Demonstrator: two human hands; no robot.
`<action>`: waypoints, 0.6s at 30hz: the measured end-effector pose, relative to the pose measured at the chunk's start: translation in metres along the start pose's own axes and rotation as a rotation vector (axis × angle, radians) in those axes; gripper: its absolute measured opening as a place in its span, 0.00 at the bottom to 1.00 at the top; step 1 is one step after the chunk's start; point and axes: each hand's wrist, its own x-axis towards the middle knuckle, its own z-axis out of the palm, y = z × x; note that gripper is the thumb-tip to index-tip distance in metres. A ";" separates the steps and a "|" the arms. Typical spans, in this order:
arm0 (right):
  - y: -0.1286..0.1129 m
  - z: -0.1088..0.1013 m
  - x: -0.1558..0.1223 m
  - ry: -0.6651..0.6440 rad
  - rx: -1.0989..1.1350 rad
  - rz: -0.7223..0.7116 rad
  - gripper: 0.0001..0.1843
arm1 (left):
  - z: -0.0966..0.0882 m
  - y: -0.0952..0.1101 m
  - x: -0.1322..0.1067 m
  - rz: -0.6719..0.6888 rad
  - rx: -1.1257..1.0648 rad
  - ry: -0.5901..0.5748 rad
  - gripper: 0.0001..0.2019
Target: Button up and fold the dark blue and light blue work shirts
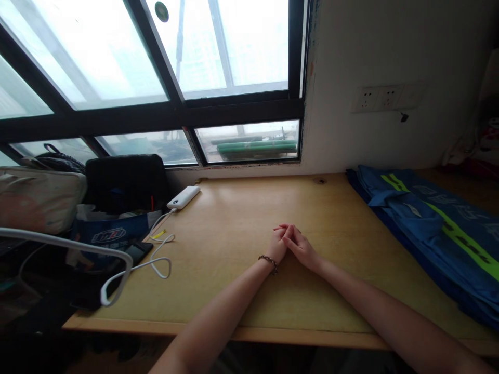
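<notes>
My left hand [277, 243] and my right hand [302, 246] rest together in the middle of a yellow wooden desk [234, 270]. Their fingers are clasped round each other and nothing else is in them. A beaded bracelet [268, 261] circles my left wrist. Both forearms lie flat on the desk top, reaching in from the near edge.
A folded blue garment with green stripes [436, 228] lies at the desk's right. A white power bank [184, 197] with a looped white cable [156, 259] sits at the back left, beside a dark phone [136, 253], bags [39, 200] and a black case [125, 182]. A window and wall sockets [384, 97] are behind.
</notes>
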 end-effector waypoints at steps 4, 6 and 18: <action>0.000 0.001 -0.001 0.017 -0.007 -0.001 0.18 | 0.000 0.005 -0.001 0.020 0.051 0.015 0.24; 0.000 0.001 -0.003 0.020 -0.022 -0.004 0.18 | 0.001 0.008 -0.002 0.025 0.068 0.017 0.24; -0.053 -0.021 -0.016 -0.145 -0.404 0.094 0.32 | 0.003 0.013 -0.007 -0.042 -0.030 -0.111 0.26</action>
